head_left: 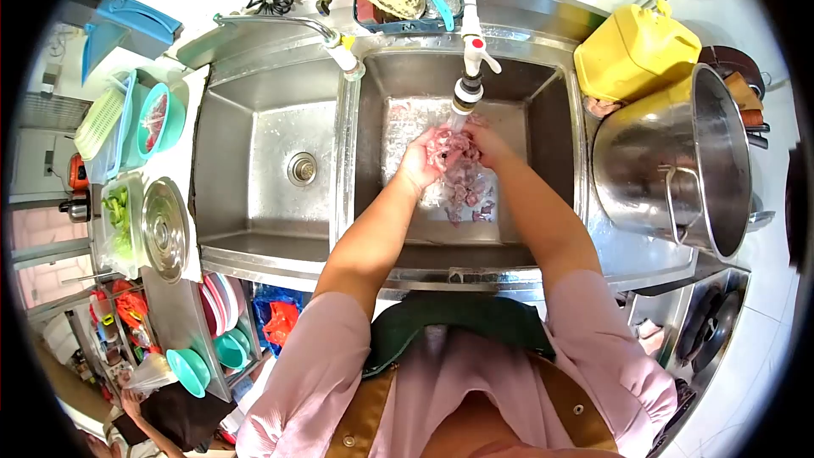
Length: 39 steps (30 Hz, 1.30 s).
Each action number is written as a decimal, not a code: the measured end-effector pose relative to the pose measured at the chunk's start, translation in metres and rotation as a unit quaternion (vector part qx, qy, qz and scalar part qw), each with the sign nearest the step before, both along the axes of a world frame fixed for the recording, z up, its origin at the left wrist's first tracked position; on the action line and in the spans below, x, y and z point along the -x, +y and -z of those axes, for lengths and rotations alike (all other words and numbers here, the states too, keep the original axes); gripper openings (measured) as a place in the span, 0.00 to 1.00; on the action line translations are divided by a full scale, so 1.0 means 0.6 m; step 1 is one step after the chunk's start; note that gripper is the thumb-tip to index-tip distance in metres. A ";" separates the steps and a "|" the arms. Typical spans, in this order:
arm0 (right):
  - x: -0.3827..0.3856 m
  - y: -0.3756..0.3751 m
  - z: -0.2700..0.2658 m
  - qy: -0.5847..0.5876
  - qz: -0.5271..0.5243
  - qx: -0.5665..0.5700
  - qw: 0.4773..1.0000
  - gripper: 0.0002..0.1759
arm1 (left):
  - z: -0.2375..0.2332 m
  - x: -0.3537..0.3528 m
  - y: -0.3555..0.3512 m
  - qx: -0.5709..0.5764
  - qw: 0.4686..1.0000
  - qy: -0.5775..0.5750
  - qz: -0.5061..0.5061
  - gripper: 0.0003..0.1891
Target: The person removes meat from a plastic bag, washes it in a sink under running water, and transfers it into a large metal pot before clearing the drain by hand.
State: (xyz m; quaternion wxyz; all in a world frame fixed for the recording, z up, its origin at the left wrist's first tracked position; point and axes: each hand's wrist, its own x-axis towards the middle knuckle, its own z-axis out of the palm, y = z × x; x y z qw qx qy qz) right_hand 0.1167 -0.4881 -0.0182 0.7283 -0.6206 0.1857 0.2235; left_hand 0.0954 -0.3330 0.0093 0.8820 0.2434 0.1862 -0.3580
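Note:
Under the running white tap (468,89), my left hand (420,161) and my right hand (485,142) hold a clump of pinkish raw meat (454,149) between them, fingers curled around its sides. More meat pieces (465,191) hang or lie just below, over a clear plastic bag or sheet (411,123) on the floor of the right sink basin (517,229). Water falls onto the meat between my hands. Some of my fingertips are hidden by the meat and the tap.
The left basin (271,144) has a drain, with a second tap (343,58) above the divider. A large steel pot (627,170) and yellow jug (632,55) stand at right. Green bowls (170,119) and a lid (165,229) are at left. Another person's arm (148,424) shows lower left.

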 end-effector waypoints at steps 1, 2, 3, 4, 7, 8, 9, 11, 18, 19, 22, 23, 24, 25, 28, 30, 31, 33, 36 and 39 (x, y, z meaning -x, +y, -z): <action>0.005 -0.005 -0.006 0.077 0.008 -0.208 0.975 0.16 | -0.020 0.006 0.007 0.012 1.000 -0.021 0.001 0.20; 0.013 -0.009 -0.012 0.072 0.010 -0.209 0.975 0.16 | -0.014 0.007 0.013 0.046 0.999 -0.008 0.013 0.25; 0.024 -0.009 -0.035 0.097 0.005 -0.262 0.960 0.15 | -0.034 0.011 0.017 0.045 0.999 -0.014 0.016 0.25; 0.034 -0.008 -0.054 0.120 -0.002 -0.315 0.942 0.14 | -0.065 0.020 0.022 0.069 0.997 -0.023 0.026 0.28; 0.052 -0.002 -0.077 0.063 -0.014 -0.378 0.924 0.23 | -0.116 0.037 0.046 0.097 0.993 -0.040 0.050 0.36; 0.056 -0.003 -0.084 0.058 -0.013 -0.379 0.924 0.23 | -0.119 0.040 0.059 0.097 0.992 -0.050 0.060 0.36; 0.062 -0.003 -0.102 0.056 -0.001 -0.376 0.925 0.23 | -0.126 0.043 0.070 0.098 0.991 -0.060 0.071 0.35; 0.075 -0.005 -0.133 0.053 0.022 -0.370 0.927 0.24 | -0.140 0.054 0.085 0.071 0.992 -0.064 0.079 0.35; 0.106 -0.025 -0.216 0.000 -0.045 -0.338 0.940 0.30 | -0.161 0.071 0.116 0.047 0.991 -0.085 0.092 0.22; 0.111 -0.027 -0.225 -0.004 -0.044 -0.337 0.941 0.30 | -0.169 0.073 0.115 0.048 0.991 -0.088 0.094 0.22; 0.125 -0.031 -0.253 -0.014 -0.071 -0.326 0.943 0.29 | -0.191 0.075 0.113 0.018 0.991 -0.095 0.092 0.19; 0.130 -0.031 -0.262 -0.007 -0.083 -0.332 0.940 0.29 | -0.190 0.074 0.113 0.019 0.991 -0.098 0.093 0.19; 0.136 -0.029 -0.269 0.000 -0.094 -0.337 0.937 0.28 | -0.190 0.075 0.111 -0.005 0.988 -0.108 0.112 0.18; 0.138 -0.028 -0.268 -0.003 -0.094 -0.336 0.937 0.28 | -0.190 0.077 0.108 -0.030 0.984 -0.118 0.130 0.18; 0.143 -0.015 -0.273 -0.009 -0.154 -0.376 0.914 0.27 | -0.218 0.102 0.091 -0.061 0.968 -0.197 0.146 0.16; 0.156 0.013 -0.291 0.004 -0.095 -0.323 0.941 0.27 | -0.237 0.117 0.074 -0.086 0.962 -0.219 0.142 0.16; 0.160 0.021 -0.296 0.001 -0.095 -0.322 0.942 0.27 | -0.242 0.123 0.065 -0.149 0.950 -0.250 0.115 0.15; 0.170 0.035 -0.315 -0.013 -0.088 -0.266 0.960 0.26 | -0.254 0.127 0.064 -0.209 0.931 -0.286 0.086 0.14; 0.190 0.037 -0.354 -0.051 -0.083 -0.245 0.964 0.17 | -0.261 0.132 0.068 -0.251 0.917 -0.310 0.025 0.05; 0.185 0.025 -0.349 -0.054 -0.042 -0.197 0.978 0.12 | -0.255 0.133 0.077 -0.280 0.889 -0.361 0.013 0.02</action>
